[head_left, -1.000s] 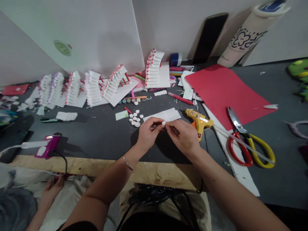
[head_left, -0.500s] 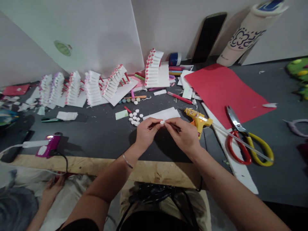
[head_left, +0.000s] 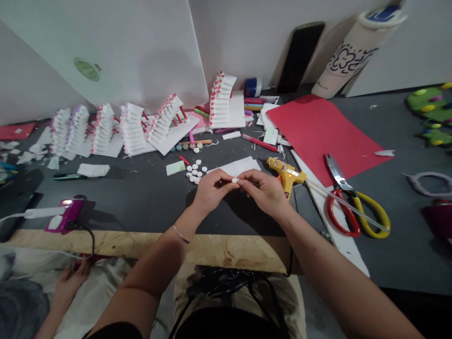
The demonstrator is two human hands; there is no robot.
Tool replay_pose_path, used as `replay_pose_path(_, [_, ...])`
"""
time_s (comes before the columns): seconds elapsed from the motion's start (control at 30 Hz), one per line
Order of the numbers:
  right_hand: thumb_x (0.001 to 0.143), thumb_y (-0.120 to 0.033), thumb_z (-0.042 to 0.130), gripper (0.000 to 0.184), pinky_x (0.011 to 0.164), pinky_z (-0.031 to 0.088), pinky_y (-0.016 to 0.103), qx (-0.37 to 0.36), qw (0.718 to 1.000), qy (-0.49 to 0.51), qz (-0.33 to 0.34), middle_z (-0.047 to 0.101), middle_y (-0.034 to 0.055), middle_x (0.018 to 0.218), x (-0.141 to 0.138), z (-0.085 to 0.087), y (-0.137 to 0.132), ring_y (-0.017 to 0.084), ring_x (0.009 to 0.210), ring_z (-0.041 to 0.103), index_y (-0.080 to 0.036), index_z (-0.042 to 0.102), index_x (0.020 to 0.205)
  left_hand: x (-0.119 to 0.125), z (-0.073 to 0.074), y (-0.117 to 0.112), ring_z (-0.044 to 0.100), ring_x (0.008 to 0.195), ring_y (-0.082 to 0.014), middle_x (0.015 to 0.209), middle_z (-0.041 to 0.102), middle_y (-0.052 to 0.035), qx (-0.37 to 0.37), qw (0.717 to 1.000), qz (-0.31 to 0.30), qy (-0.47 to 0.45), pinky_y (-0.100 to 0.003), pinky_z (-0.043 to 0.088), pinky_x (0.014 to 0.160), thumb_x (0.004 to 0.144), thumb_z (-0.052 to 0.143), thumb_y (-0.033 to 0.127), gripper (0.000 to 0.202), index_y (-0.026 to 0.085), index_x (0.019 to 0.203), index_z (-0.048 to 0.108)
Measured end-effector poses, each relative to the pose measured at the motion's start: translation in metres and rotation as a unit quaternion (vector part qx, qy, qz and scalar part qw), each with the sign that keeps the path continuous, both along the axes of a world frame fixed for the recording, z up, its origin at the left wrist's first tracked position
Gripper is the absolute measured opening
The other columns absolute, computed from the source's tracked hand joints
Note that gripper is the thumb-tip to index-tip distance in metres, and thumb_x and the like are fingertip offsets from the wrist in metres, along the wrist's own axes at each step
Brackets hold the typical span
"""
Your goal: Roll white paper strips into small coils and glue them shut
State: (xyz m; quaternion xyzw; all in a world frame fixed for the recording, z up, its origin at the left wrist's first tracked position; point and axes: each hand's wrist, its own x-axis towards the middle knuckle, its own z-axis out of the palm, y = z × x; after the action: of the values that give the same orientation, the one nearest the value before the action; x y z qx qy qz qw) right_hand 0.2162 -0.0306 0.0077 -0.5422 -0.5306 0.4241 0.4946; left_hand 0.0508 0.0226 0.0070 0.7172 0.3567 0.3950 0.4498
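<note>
My left hand (head_left: pixel 213 189) and my right hand (head_left: pixel 263 190) meet over the table, fingertips pinched together on a small white disc (head_left: pixel 235 180). Its material is too small to make out. Just left of my left hand lies a cluster of similar white discs (head_left: pixel 193 173). Behind my fingers rests a white paper strip (head_left: pixel 236 166). Close to my right hand is a yellow hot glue gun (head_left: pixel 291 176) with a clear glue stick running out of its back.
Scissors (head_left: pixel 339 174) with red and yellow handles lie right, beside a red sheet (head_left: pixel 328 134). Several white stepped paper models (head_left: pixel 132 129) stand along the back. A phone (head_left: pixel 300 56) and a bottle (head_left: pixel 353 56) lean on the wall. Another person's hand (head_left: pixel 72 280) shows lower left.
The view has shifted slightly, so the table things sit a little further left. Both hands stay together on the small disc, which now shows at a slightly different angle.
</note>
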Motion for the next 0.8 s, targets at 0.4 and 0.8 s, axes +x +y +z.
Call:
replay_pose_path(0.4, [0.085,-0.036,0.063,0.016,0.058,0.049,0.025,0.061,0.995,-0.075,-0.026,0.071,0.0003,0.071,0.006,0.001,0.003,0.013,0.060,0.063,-0.021,0.068,0.086,0.001,0.002,0.001,0.069,0.082,-0.0164,0.097,0.073,-0.0071,0.030,0.999,-0.036,0.019,-0.029,0.056,0.071,0.090,0.060,0.041,0.028,0.022,0.105,0.072])
replay_pose_path(0.8, [0.086,-0.033,0.060,0.016,0.064,0.055,0.027,0.088,0.985,-0.138,-0.059,0.076,0.0036,0.082,0.000,0.002,-0.002,0.017,0.070,0.070,-0.022,0.071,0.088,0.003,-0.008,-0.002,0.068,0.083,-0.0170,0.095,0.071,-0.0072,0.028,0.999,0.034,0.021,-0.029,0.054,0.074,0.091,0.056,0.046,0.030,0.020,0.098,0.070])
